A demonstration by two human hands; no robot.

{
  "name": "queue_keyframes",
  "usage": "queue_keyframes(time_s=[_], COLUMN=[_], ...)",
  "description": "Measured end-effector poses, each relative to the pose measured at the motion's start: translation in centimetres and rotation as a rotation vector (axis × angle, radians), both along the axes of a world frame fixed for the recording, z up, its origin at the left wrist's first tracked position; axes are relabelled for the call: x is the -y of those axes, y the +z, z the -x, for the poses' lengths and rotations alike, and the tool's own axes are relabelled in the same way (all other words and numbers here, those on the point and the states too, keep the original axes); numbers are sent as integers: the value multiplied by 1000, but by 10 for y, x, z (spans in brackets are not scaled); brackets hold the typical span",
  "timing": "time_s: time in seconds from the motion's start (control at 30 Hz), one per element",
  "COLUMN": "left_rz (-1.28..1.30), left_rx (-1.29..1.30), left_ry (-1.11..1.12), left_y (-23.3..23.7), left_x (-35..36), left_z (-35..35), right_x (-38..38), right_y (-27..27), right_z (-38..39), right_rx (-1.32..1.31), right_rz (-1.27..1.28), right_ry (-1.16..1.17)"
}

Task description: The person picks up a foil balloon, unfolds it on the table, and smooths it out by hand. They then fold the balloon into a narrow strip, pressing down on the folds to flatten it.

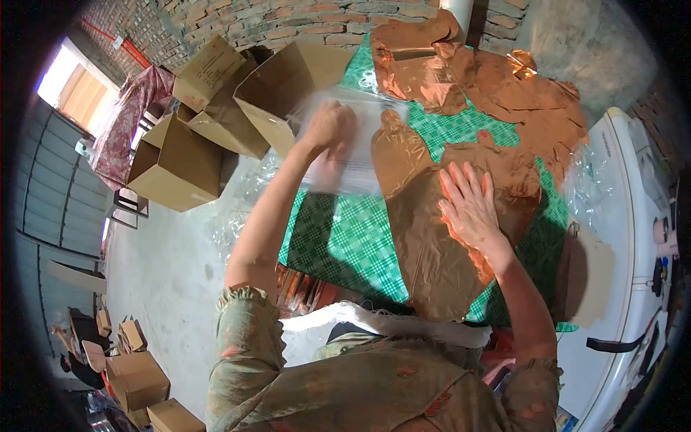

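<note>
My right hand (471, 205) lies flat with its fingers spread on a copper-coloured foil piece (432, 252), which looks like a flat, deflated foil balloon with a rounded outline. Orange light glows on the foil around that hand. My left hand (331, 128) is curled, with fingers closed and blurred by motion, over a stack of clear plastic sheets or bags (363, 162). What its fingers hold, if anything, cannot be made out. More copper foil pieces (432, 79) are spread at the far side of the table, overlapping at the right.
A green checked cloth (345, 237) covers the table. Open cardboard boxes (176, 162) stand at the left, with more boxes (137, 378) at lower left. Crumpled clear plastic (590, 180) lies at the right, near a white appliance (612, 237). A brick wall is behind.
</note>
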State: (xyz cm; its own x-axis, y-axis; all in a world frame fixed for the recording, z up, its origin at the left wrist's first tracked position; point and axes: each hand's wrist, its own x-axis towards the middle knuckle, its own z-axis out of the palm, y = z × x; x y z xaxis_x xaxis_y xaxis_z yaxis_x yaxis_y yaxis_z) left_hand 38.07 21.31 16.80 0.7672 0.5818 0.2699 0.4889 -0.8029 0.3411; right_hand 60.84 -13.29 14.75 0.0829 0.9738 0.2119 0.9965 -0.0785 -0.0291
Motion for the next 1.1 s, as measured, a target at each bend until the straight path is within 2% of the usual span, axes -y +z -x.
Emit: queue_keyframes(time_s=[0.2,0.4,0.5,0.6,0.7,0.73,0.83,0.87,1.0,1.1], left_rz=[154,35,21,173,185,312,100,-14,-43,-63], left_rx=[44,13,-67,-259,-65,-30,-10,-64,-167,-135], left_ry=[-99,-7,-39,-145,-166,-160,-122,-132,-148,-101], left_y=[26,56,58,75,65,67,75,58,29,22], left_x=[10,25,34,71,100,104,131,131,153,148], left_z=[7,12,18,33,60,70,103,115,128,126], right_x=[0,0,0,0,0,0,-1,-1,-1,-1], right_y=[1,0,0,0,6,7,4,4,3,2], right_z=[0,1,0,0,3,4,2,2,2,2], right_rx=[-14,-2,3,-6,-18,-20,-12,-8,-6,-4], right_rz=[-11,-12,-16,-14,2,8,3,2,-3,-3], right_ry=[6,9,8,9,4,1,5,9,17,15])
